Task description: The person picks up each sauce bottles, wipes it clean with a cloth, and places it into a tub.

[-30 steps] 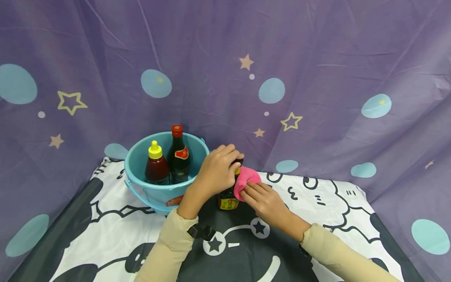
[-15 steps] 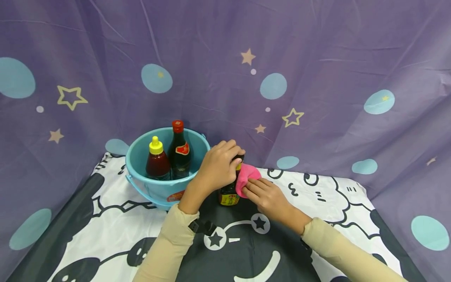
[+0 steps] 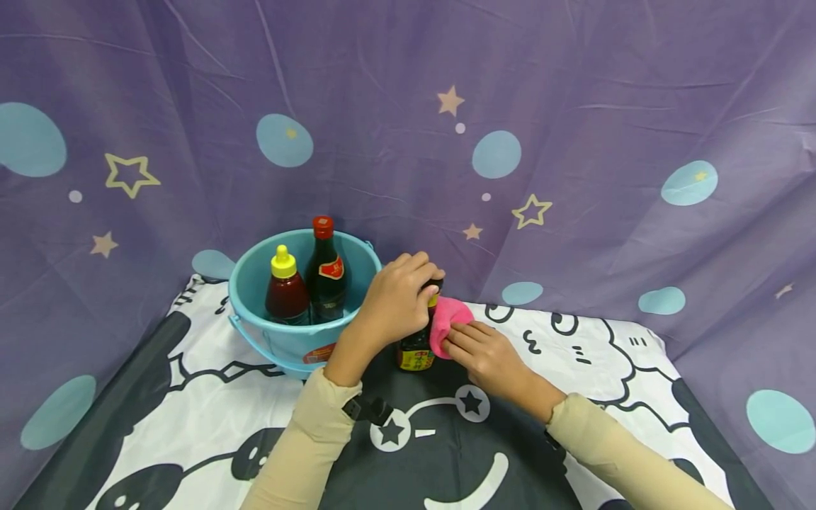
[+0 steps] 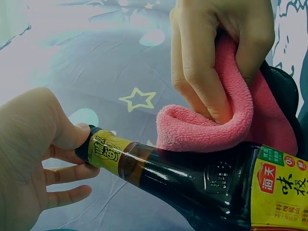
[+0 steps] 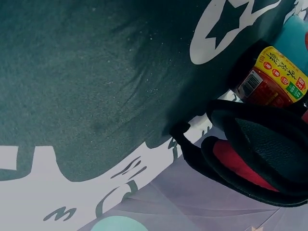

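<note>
A dark soy sauce bottle (image 3: 416,347) with a yellow label stands upright on the cloth-covered table, right of the bucket. My left hand (image 3: 397,297) holds the bottle by its capped neck; in the left wrist view the thumb presses near the neck's yellow band (image 4: 107,153). My right hand (image 3: 487,358) grips a folded pink cloth (image 3: 449,319) and holds it against the bottle's side, below the neck. In the right wrist view the bottle's label (image 5: 283,72) shows beside a black-edged piece (image 5: 269,144) with pink inside. The right hand itself is hidden there.
Left of the bottle is a light blue bucket (image 3: 270,340). Inside it stand a red-brown squeeze bottle (image 3: 285,297) with a yellow cap and a dark bottle (image 3: 326,283) with a red cap. A purple curtain (image 3: 395,85) hangs behind the table.
The head view has tilted slightly, so everything sits a little higher in it. Both hands keep their hold, and the pink cloth has shifted slightly on the bottle's side.
</note>
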Available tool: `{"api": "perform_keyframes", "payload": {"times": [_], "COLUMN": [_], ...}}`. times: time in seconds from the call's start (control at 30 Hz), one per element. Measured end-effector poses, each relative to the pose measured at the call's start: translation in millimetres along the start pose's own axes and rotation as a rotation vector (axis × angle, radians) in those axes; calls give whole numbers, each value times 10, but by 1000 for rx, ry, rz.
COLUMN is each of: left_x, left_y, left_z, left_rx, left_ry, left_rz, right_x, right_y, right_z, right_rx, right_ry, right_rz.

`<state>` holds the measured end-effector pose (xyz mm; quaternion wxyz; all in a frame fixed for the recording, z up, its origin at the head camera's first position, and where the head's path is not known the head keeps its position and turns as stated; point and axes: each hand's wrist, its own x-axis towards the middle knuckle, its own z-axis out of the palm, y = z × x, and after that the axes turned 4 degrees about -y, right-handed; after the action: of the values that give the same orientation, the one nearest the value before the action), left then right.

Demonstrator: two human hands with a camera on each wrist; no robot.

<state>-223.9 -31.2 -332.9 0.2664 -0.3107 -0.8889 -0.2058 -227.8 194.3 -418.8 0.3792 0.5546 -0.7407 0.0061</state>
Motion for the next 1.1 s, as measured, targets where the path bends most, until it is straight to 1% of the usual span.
{"api": "perform_keyframes", "payload": {"times": [0.27, 0.47, 0.87, 1.1], "left_x": [7, 13, 7, 1], "left_y": [21, 38, 48, 46], "left_z": [-2, 1, -3, -4], "left_rx": [22, 41, 48, 38], "left_ry": [-8, -3, -6, -9], "left_rz": [-13, -5, -17, -18], "right_x": [6, -5, 0, -21], "right_y": [7, 22, 29, 3], "right_z": [-17, -21, -35, -46], "right_rx": [4, 7, 17, 7], "right_ry": [-13, -26, -54, -113], "right_rz": [2, -1, -6, 3]}}
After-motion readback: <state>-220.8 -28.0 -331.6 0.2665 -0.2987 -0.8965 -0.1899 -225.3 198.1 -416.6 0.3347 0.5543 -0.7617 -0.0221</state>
